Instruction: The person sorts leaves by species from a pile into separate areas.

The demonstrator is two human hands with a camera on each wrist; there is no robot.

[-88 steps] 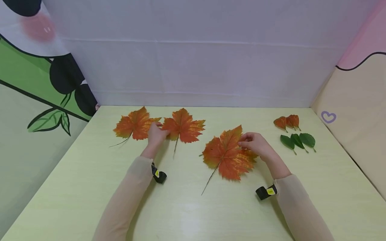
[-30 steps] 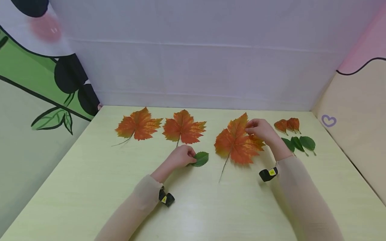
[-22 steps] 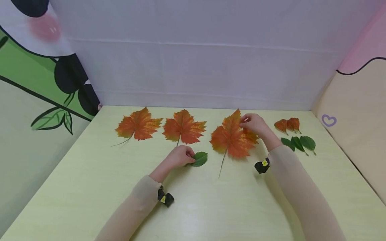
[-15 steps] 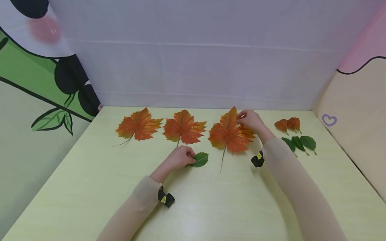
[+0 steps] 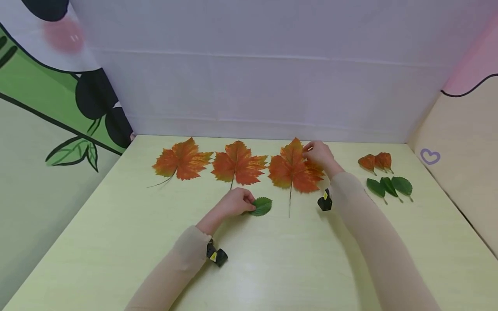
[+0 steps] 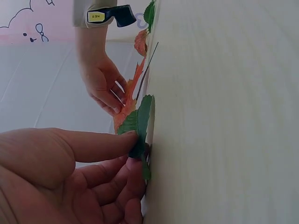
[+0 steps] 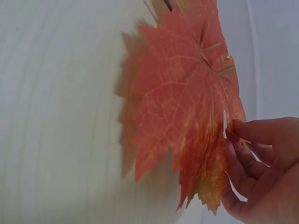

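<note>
My left hand [image 5: 232, 202] pinches a green leaf [image 5: 262, 206] between thumb and fingers, low over the table in front of the orange leaves. In the left wrist view the thumb lies across that leaf [image 6: 144, 119]. With thumb and fingertips my right hand [image 5: 319, 156] pinches the upper right edge of an orange maple leaf [image 5: 292, 170], whose thin stem points toward me. The right wrist view shows this leaf [image 7: 182, 93] casting a shadow on the table. Beside it on the left lie a second maple leaf [image 5: 237, 164] and a third maple leaf [image 5: 183, 160].
At the back right, small orange leaves [image 5: 367, 162] lie in a row, with green leaves [image 5: 402, 185] just in front of them. A pale curtain [image 5: 249, 95] hangs behind the light wooden table [image 5: 249, 268]. Printed panels stand at both sides.
The left hand left the maple leaves on the left and came to hold a green leaf nearer me. My right hand moved its maple leaf back and to the left, into line with the others.
</note>
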